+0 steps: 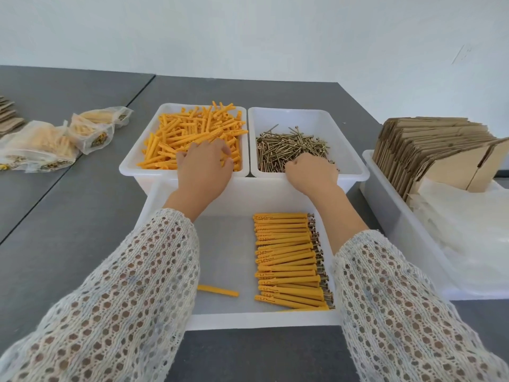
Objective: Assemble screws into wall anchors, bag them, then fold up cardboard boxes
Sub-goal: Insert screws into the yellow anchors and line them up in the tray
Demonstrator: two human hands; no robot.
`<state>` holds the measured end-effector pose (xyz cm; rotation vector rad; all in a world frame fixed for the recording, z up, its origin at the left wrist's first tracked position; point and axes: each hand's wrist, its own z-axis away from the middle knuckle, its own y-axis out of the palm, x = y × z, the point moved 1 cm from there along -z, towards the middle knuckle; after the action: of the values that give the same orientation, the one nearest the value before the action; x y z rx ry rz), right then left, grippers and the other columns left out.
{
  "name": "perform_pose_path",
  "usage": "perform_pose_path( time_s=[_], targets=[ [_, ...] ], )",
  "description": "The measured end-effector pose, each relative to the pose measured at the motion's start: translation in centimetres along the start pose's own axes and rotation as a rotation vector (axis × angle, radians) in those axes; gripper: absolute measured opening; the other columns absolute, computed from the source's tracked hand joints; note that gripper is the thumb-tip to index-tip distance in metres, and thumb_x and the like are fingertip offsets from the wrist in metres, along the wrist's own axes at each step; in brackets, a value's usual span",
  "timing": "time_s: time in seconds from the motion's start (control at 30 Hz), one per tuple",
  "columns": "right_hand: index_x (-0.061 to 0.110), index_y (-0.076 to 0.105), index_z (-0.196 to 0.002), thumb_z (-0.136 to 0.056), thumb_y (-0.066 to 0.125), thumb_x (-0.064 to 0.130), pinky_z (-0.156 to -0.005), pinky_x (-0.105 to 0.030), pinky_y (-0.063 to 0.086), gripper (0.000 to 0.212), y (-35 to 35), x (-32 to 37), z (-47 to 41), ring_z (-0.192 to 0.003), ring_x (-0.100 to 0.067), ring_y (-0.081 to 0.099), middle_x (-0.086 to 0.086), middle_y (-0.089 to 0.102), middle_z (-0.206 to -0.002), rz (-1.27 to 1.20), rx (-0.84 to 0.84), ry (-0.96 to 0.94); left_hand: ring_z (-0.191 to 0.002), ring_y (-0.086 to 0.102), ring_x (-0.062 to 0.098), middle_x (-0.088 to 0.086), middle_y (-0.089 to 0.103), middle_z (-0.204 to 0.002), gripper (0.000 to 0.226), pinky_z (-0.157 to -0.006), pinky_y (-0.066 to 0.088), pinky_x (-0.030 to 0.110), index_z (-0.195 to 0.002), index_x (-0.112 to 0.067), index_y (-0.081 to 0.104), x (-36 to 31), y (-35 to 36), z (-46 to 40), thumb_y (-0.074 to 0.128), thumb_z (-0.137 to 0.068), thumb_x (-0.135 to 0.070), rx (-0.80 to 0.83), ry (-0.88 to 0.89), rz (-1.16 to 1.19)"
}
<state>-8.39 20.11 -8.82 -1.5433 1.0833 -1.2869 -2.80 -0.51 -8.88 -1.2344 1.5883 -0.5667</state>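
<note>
The step in hand was judged to be picking one anchor and one screw for the next assembly. The left hand (203, 166) lay palm down on the loose yellow anchors (190, 133) in the far left bin (129, 164), fingers bent into the pile; whether it already pinched one could not be told. The right hand (311, 169) rested curled over the near edge of the screws (292, 146) in the far right bin (355, 161), its fingertips hidden (so its hold could not be told either).

Finished anchors with screws (286, 260) lay in a neat row at the right of the near tray (220, 321), screw heads to the right; one stray anchor (217, 290) lay apart to their left.

For a clean pick, each hand should take a single piece, with the anchor's open end turned toward the screw tip. Tangled screws would probably lift in clumps and should be shaken loose over their bin.
</note>
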Motion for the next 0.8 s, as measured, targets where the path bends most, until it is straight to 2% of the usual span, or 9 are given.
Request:
perform_pose_path(
  time_s=[0.07, 0.2, 0.27, 0.43, 0.5, 0.6, 0.67, 0.73, 0.8],
  targets=[
    [0.015, 0.035, -0.061, -0.095, 0.037, 0.024, -0.059, -0.030, 0.030, 0.035, 0.2, 0.0, 0.1, -0.057, -0.022, 0.035, 0.002, 0.036, -0.056, -0.053, -0.093, -0.031, -0.104, 0.055, 0.023, -0.006, 0.067, -0.099, 0.019, -0.092, 0.032, 0.043, -0.111, -0.024, 0.061, -0.4, -0.2, 0.2, 0.052, -0.094, -0.022, -0.086, 0.058, 0.057],
    [0.019, 0.037, -0.066, -0.102, 0.037, 0.040, -0.071, -0.035, 0.038, 0.042, 0.3, 0.1, 0.0, -0.057, -0.018, 0.039, 0.006, 0.040, -0.059, -0.168, -0.233, -0.045, -0.092, 0.059, 0.018, -0.008, 0.066, -0.092, 0.011, -0.091, 0.041, 0.041, -0.104, -0.025, 0.062, -1.3, -0.7, 0.3, 0.055, -0.096, -0.021, -0.205, 0.164, 0.153],
    [0.018, 0.043, -0.073, -0.101, 0.042, 0.043, -0.064, -0.032, 0.039, 0.038, 0.3, 0.3, 0.0, -0.058, -0.015, 0.042, 0.006, 0.043, -0.062, -0.262, -0.268, -0.060, -0.085, 0.059, 0.017, -0.005, 0.065, -0.089, 0.010, -0.084, 0.047, 0.046, -0.101, -0.022, 0.064, -1.7, -1.1, 0.4, 0.054, -0.100, -0.023, -0.249, 0.243, 0.253],
    [0.016, 0.052, -0.087, -0.094, 0.057, 0.016, -0.052, -0.014, 0.037, 0.008, -0.6, 1.4, 0.4, -0.055, -0.003, 0.044, 0.008, 0.049, -0.064, -0.620, -0.381, -0.127, -0.085, 0.055, 0.020, 0.002, 0.061, -0.084, 0.023, -0.075, 0.043, 0.032, -0.091, -0.006, 0.064, -3.0, -1.7, 1.1, 0.049, -0.104, -0.018, -0.334, 0.441, 0.360],
    [0.015, 0.054, -0.092, -0.088, 0.057, 0.005, -0.053, -0.009, 0.040, 0.011, -1.1, 1.9, 0.8, -0.055, -0.001, 0.046, 0.007, 0.050, -0.065, -0.763, -0.391, -0.107, -0.080, 0.052, 0.023, 0.001, 0.055, -0.081, 0.027, -0.070, 0.042, 0.035, -0.085, -0.004, 0.059, -3.5, -1.8, 1.4, 0.046, -0.105, -0.018, -0.328, 0.487, 0.338],
    [0.015, 0.055, -0.097, -0.087, 0.058, 0.004, -0.053, -0.008, 0.041, 0.015, -1.9, 2.5, 1.4, -0.061, -0.005, 0.050, 0.000, 0.059, -0.076, -0.932, -0.394, -0.043, -0.070, 0.042, 0.019, -0.001, 0.044, -0.074, 0.035, -0.062, 0.035, 0.032, -0.078, -0.005, 0.052, -3.9, -2.0, 1.8, 0.040, -0.105, -0.023, -0.297, 0.504, 0.329],
    [0.015, 0.055, -0.099, -0.088, 0.057, 0.004, -0.058, -0.013, 0.045, 0.016, -2.3, 2.7, 1.6, -0.066, -0.011, 0.056, -0.006, 0.064, -0.084, -1.045, -0.378, 0.005, -0.064, 0.041, 0.019, 0.000, 0.043, -0.069, 0.040, -0.058, 0.031, 0.031, -0.078, -0.005, 0.051, -4.0, -2.0, 2.0, 0.036, -0.105, -0.029, -0.266, 0.493, 0.319],
    [0.014, 0.054, -0.098, -0.089, 0.055, 0.000, -0.066, -0.025, 0.050, 0.017, -2.6, 2.8, 1.7, -0.066, -0.015, 0.058, -0.006, 0.064, -0.078, -1.202, -0.332, 0.068, -0.058, 0.042, 0.020, -0.001, 0.044, -0.065, 0.042, -0.053, 0.030, 0.032, -0.078, -0.004, 0.052, -4.1, -1.9, 2.1, 0.036, -0.106, -0.031, -0.244, 0.475, 0.341],
    [0.009, 0.052, -0.098, -0.091, 0.052, -0.006, -0.069, -0.026, 0.052, 0.018, -2.8, 2.7, 1.7, -0.065, -0.014, 0.059, -0.005, 0.061, -0.072, -1.480, -0.240, 0.173, -0.054, 0.043, 0.018, -0.002, 0.045, -0.063, 0.039, -0.051, 0.031, 0.033, -0.081, -0.004, 0.055, -4.1, -2.0, 2.1, 0.040, -0.106, -0.029, -0.243, 0.441, 0.398]
  ],
)
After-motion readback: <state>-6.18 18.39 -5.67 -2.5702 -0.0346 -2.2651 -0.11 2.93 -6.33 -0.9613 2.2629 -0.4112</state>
